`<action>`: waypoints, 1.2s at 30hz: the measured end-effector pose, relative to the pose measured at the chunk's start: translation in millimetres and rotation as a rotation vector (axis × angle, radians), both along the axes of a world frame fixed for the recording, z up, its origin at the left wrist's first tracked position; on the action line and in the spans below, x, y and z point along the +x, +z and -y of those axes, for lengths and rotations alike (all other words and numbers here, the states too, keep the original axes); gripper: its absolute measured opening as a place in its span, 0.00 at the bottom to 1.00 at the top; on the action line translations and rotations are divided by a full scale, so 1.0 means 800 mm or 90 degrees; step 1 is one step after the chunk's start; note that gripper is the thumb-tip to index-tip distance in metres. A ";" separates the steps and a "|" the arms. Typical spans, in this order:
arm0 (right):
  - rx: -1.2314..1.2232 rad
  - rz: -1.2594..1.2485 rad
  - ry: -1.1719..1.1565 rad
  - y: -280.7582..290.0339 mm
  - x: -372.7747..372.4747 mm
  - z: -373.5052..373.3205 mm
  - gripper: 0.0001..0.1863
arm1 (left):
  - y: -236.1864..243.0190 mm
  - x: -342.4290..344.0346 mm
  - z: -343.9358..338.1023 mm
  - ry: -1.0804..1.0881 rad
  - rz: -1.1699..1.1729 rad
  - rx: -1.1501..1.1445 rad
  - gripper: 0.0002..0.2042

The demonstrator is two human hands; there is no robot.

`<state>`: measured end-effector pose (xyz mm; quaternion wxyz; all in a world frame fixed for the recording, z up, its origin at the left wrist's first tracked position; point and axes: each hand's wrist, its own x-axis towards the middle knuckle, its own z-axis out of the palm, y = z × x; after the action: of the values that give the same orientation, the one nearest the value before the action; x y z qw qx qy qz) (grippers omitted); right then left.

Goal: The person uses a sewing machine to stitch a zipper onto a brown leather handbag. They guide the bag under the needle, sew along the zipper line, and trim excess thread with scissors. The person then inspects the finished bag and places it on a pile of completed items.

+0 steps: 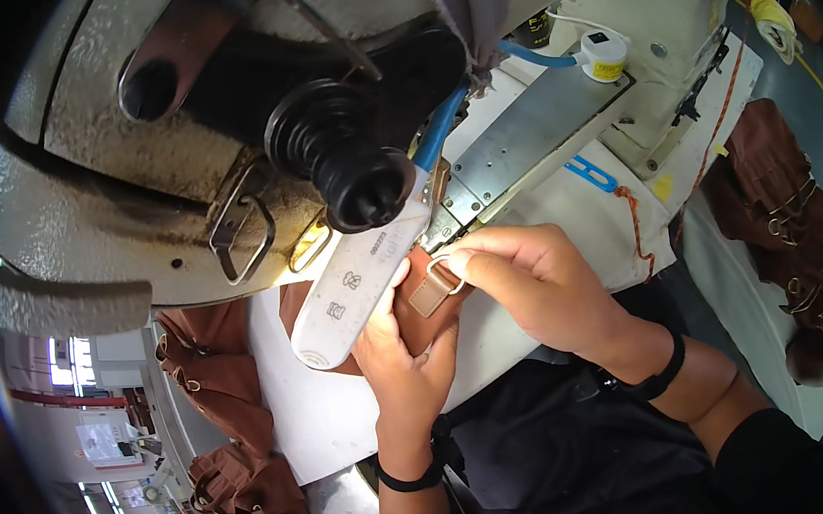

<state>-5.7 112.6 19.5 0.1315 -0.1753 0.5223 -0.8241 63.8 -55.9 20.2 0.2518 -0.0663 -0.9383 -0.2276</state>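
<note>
While the person bends over the sewing machine (116,184), I can see print on the white oblong arm (361,285) at nine o'clock from the hands: two small dark drawings, a row of characters near its upper end and some fainter lettering beside it. Up at about one o'clock, a round white pot (604,56) wears a yellow label with dark print too small for me to make out, and a dark can (537,30) behind it carries yellow lettering.

The right grip (529,272) is closed to a pinch, thumb and forefinger tips together on a pale metal ring (445,274). That ring sits just at the fingertips, at nine o'clock from the right grip, and runs through a stitched brown tab (432,296) lying on a brown leather piece (424,328). At seven o'clock from the ring, the left grip (395,355) rests against the leather, thumb and forefinger spread in a V; I can't tell how its hidden fingers are set.

Under all this lies a white surface (319,429). A blue tool (591,173) with an orange cord (633,220) lies at two o'clock, brown leather bags (787,237) at three, and another brown bag (246,487) between seven and eight.
</note>
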 end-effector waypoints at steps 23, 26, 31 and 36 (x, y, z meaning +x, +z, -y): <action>0.127 -0.166 -0.048 -0.048 0.008 -0.008 0.15 | -0.008 -0.014 -0.035 0.028 -0.194 0.074 0.20; 0.260 -0.352 -0.122 -0.060 -0.001 -0.007 0.13 | -0.006 -0.009 -0.058 0.134 -0.198 -0.068 0.20; 0.194 -0.382 -0.075 -0.078 -0.015 0.002 0.11 | -0.005 -0.014 -0.075 0.123 -0.185 0.121 0.19; 0.134 -0.144 0.044 -0.054 0.006 -0.004 0.11 | -0.009 -0.004 -0.062 0.154 -0.178 0.084 0.14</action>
<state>-1.2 115.8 -23.5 0.1177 -0.2701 0.6110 -0.7348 61.0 -6.7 12.8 0.4089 0.0323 -0.8785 -0.2451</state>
